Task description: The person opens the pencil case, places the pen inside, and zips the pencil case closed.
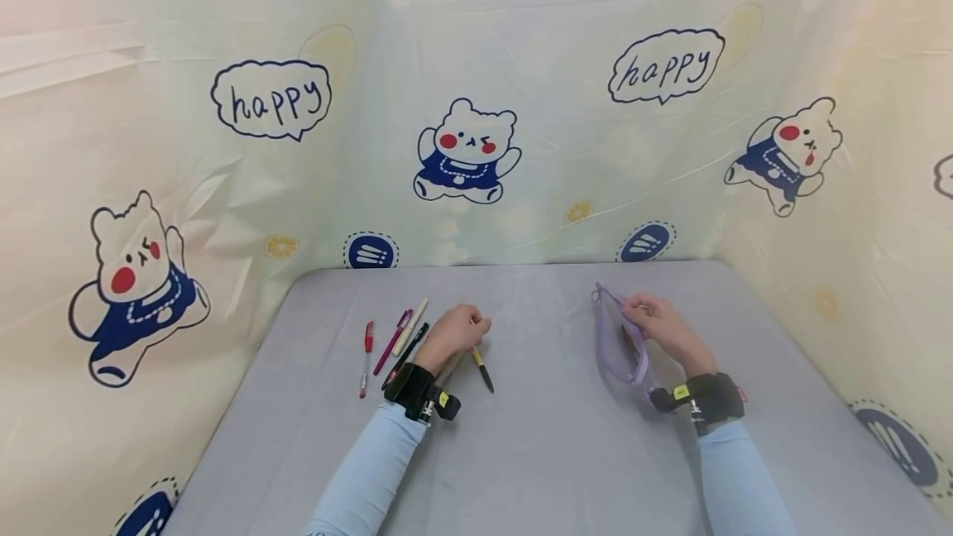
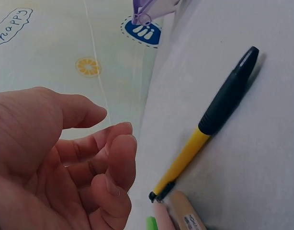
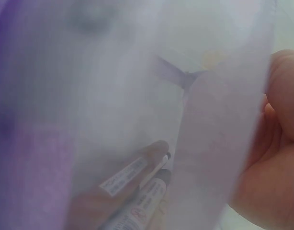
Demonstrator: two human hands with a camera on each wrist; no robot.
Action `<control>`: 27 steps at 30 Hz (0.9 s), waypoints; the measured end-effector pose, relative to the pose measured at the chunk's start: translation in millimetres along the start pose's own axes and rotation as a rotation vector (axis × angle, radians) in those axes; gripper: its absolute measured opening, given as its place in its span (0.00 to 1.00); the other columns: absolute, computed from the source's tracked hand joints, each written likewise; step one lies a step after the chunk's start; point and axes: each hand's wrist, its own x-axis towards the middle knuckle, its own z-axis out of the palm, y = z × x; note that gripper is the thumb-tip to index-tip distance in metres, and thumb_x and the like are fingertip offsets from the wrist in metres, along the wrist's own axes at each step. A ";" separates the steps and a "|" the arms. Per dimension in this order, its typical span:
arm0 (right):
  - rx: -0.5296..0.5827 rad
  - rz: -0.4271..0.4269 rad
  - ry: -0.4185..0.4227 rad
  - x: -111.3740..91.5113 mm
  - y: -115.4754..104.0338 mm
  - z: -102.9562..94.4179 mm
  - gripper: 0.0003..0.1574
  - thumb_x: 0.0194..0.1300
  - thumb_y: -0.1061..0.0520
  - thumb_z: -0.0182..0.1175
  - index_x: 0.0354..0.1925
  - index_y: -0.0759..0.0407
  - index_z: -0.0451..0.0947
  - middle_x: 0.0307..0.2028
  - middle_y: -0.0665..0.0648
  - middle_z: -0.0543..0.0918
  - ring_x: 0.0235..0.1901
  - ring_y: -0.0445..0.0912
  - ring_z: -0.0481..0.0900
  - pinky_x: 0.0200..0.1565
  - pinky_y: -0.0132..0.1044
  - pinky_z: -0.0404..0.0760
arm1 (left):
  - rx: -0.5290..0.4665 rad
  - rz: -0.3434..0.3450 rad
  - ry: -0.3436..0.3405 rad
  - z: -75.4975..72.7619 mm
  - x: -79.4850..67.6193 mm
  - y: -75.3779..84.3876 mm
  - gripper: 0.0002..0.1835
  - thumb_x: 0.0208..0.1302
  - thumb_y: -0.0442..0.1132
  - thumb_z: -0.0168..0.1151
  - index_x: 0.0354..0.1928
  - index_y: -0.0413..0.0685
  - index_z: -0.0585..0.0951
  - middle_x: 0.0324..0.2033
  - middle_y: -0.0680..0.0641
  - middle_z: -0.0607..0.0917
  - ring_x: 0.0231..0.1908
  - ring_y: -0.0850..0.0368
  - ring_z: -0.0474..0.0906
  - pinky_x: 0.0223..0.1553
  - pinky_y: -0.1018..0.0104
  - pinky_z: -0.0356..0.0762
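Note:
My left hand (image 1: 456, 331) hovers over the left part of the table, fingers loosely bent. Its thumb and fingertips are apart with nothing between them in the left wrist view. Beside it lies a yellow pen with a black grip (image 2: 219, 110). Ends of a tan pen (image 2: 186, 211), a pink one and a green one show near its tail. At the right, my right hand (image 1: 665, 327) grips the edge of a translucent pouch with purple trim (image 1: 615, 358). Through its cloudy side, the right wrist view shows a few pens (image 3: 143, 203) inside.
Left of my left hand lie a red-capped pen (image 1: 368, 339), a magenta pen (image 1: 394, 341), a cream pen (image 1: 410, 327) and a dark pen (image 1: 414, 346). The grey table (image 1: 536, 453) meets a printed curtain (image 1: 566, 131) at the back and sides.

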 end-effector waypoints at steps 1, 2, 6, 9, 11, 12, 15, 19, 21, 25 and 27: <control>-0.001 -0.002 -0.001 0.0 -0.2 0.1 0.18 0.74 0.54 0.53 0.47 0.71 0.73 0.33 0.52 0.74 0.30 0.38 0.71 0.33 0.33 0.75 | -0.004 -0.001 0.000 0.2 -0.1 -1.9 0.17 0.72 0.50 0.53 0.40 0.43 0.81 0.27 0.46 0.85 0.24 0.54 0.77 0.25 0.66 0.69; 0.001 -0.004 0.000 0.3 0.1 0.4 0.18 0.74 0.54 0.53 0.47 0.71 0.73 0.34 0.52 0.74 0.31 0.38 0.71 0.33 0.33 0.75 | -0.010 -0.004 -0.001 0.4 -0.3 -3.7 0.16 0.72 0.50 0.53 0.39 0.44 0.81 0.26 0.46 0.84 0.24 0.54 0.77 0.25 0.66 0.69; -0.002 0.000 0.001 2.6 2.6 1.0 0.19 0.74 0.53 0.53 0.47 0.71 0.72 0.33 0.50 0.74 0.32 0.38 0.71 0.33 0.33 0.75 | -0.004 -0.021 -0.014 1.0 -1.8 -10.3 0.14 0.72 0.50 0.54 0.36 0.47 0.79 0.21 0.48 0.81 0.21 0.54 0.76 0.23 0.66 0.68; -0.002 0.013 -0.002 4.1 5.0 1.5 0.19 0.74 0.53 0.53 0.47 0.70 0.72 0.33 0.49 0.75 0.33 0.38 0.72 0.34 0.33 0.76 | 0.017 -0.034 -0.025 1.9 -3.8 -14.0 0.13 0.71 0.49 0.55 0.34 0.49 0.78 0.19 0.49 0.79 0.19 0.56 0.74 0.21 0.66 0.68; -0.001 0.018 -0.008 4.3 6.2 1.9 0.19 0.74 0.52 0.53 0.46 0.70 0.72 0.33 0.49 0.75 0.33 0.39 0.73 0.35 0.34 0.76 | 0.041 -0.036 -0.027 2.7 -5.3 -15.5 0.13 0.71 0.49 0.56 0.32 0.49 0.78 0.19 0.50 0.79 0.19 0.57 0.73 0.20 0.66 0.68; -0.001 0.024 -0.006 4.4 6.7 2.3 0.18 0.74 0.52 0.53 0.46 0.69 0.73 0.33 0.48 0.75 0.33 0.39 0.73 0.35 0.34 0.76 | 0.057 -0.038 -0.028 3.3 -5.9 -15.8 0.13 0.71 0.49 0.56 0.31 0.49 0.78 0.18 0.49 0.80 0.18 0.57 0.73 0.20 0.67 0.67; -0.008 0.028 -0.006 3.7 7.9 1.9 0.19 0.74 0.52 0.53 0.46 0.69 0.73 0.33 0.48 0.76 0.34 0.39 0.73 0.36 0.34 0.77 | 0.119 -0.043 -0.024 5.8 -6.1 -15.0 0.15 0.70 0.48 0.57 0.27 0.48 0.79 0.17 0.47 0.82 0.16 0.58 0.72 0.19 0.67 0.66; -0.007 0.031 -0.005 3.1 8.0 1.4 0.19 0.74 0.52 0.53 0.47 0.70 0.72 0.33 0.48 0.76 0.34 0.39 0.73 0.36 0.34 0.77 | 0.180 -0.075 -0.014 10.6 -4.7 -14.5 0.19 0.69 0.48 0.57 0.23 0.45 0.81 0.14 0.48 0.81 0.13 0.59 0.69 0.16 0.68 0.64; -0.005 0.033 -0.006 3.0 7.8 1.2 0.20 0.74 0.52 0.53 0.47 0.70 0.72 0.34 0.49 0.75 0.34 0.39 0.73 0.36 0.34 0.77 | 0.207 -0.087 -0.007 13.2 -3.6 -14.6 0.20 0.68 0.48 0.58 0.20 0.45 0.81 0.10 0.50 0.78 0.11 0.60 0.68 0.15 0.68 0.62; -0.010 0.028 -0.003 3.2 7.2 1.0 0.20 0.74 0.51 0.53 0.48 0.70 0.72 0.36 0.52 0.76 0.36 0.40 0.73 0.37 0.35 0.77 | 0.263 -0.084 0.018 17.1 -1.9 -14.9 0.22 0.66 0.46 0.59 0.14 0.47 0.78 0.06 0.54 0.72 0.09 0.60 0.68 0.13 0.68 0.62; -0.011 0.028 0.001 3.1 6.8 1.1 0.20 0.74 0.51 0.53 0.47 0.70 0.72 0.37 0.53 0.76 0.36 0.40 0.73 0.38 0.35 0.78 | 0.284 -0.080 0.024 18.4 -1.6 -14.9 0.22 0.66 0.45 0.59 0.13 0.47 0.76 0.05 0.55 0.71 0.09 0.60 0.67 0.12 0.68 0.62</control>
